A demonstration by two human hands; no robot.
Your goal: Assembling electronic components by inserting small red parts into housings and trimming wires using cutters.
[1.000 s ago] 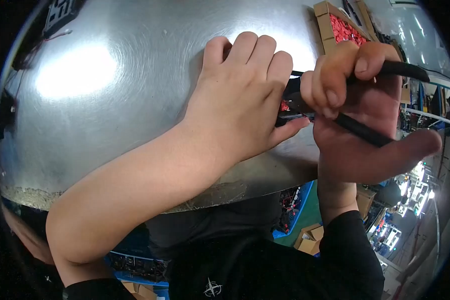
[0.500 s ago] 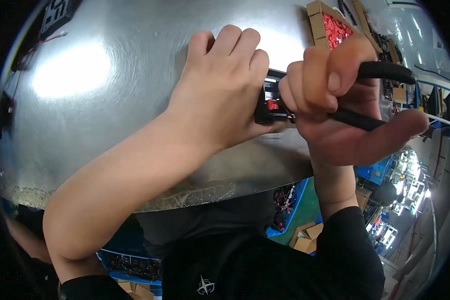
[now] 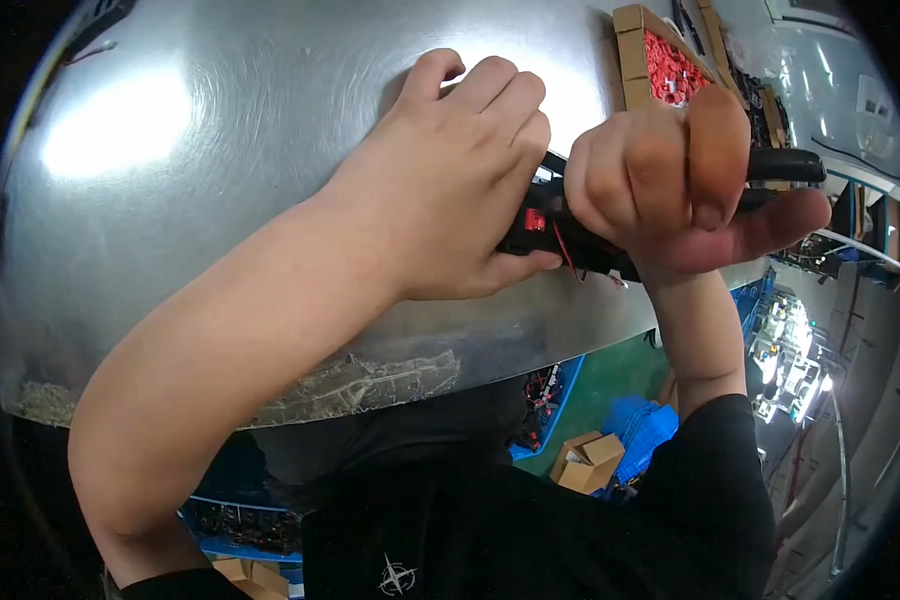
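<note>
1. The left hand (image 3: 470, 165) lies knuckles up, closed around the left end of a black housing (image 3: 542, 241); its thumb runs along the near edge, its fingers bend over the top, and the fingertips on the far side are hidden.
2. The right hand (image 3: 655, 175) makes a fist around a black-handled tool (image 3: 787, 164), thumb stretched to the right; the tool's working end is hidden.
3. The housing sits at the table's right part, between the hands, showing a red connector (image 3: 535, 219) and a thin red wire (image 3: 567, 250).
4. The left forearm slants up from the lower left, elbow bent outward; the right forearm rises steeply from a short black sleeve (image 3: 715, 450).
5. The metal table (image 3: 270, 150) is finely scratched, with strong glare at its left; its near edge carries a worn, wrinkled strip (image 3: 390, 385).
6. Beyond the right hand stands a cardboard tray (image 3: 632, 58) filled with small red pieces (image 3: 672, 70).
7. Below the table edge, on a green floor (image 3: 610, 370), are a blue bin (image 3: 571, 388) of dark parts, an open carton (image 3: 590, 462) and a bright blue container (image 3: 647, 432).
8. At the lower left, another blue bin (image 3: 238, 551) holds dark parts.
9. At the far right, shelving (image 3: 860, 215) and bright lamps (image 3: 790, 345) bend with the lens.
</note>
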